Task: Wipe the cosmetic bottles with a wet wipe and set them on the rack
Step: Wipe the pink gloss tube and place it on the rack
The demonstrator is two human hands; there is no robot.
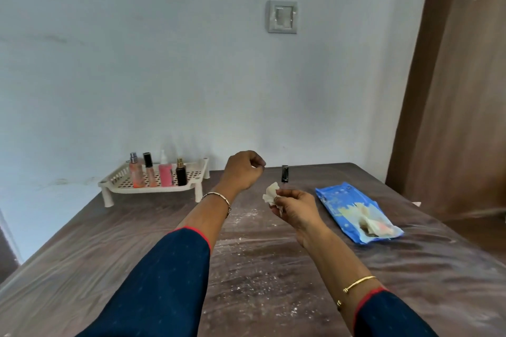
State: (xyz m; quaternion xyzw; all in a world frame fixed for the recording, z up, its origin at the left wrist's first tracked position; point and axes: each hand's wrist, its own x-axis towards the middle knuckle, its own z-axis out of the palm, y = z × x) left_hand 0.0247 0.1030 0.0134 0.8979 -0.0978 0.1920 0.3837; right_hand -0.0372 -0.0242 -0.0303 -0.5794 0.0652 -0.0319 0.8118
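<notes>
A cream plastic rack point(115, 185) stands at the table's far left with several cosmetic bottles upright on it, among them a pink bottle point(165, 175) and a dark brown bottle point(181, 172). One small black bottle point(285, 173) stands alone on the table near the far edge. My right hand point(294, 209) pinches a crumpled white wet wipe point(271, 194) just in front of that bottle. My left hand point(243, 171) hovers above the table between the rack and the black bottle, fingers loosely curled and holding nothing.
A blue pack of wet wipes point(353, 213) lies on the right of the brown table point(109, 254), one wipe sticking out of its opening. White powdery specks dust the table's middle. A wall stands right behind the table, and a brown door or panel is at the right.
</notes>
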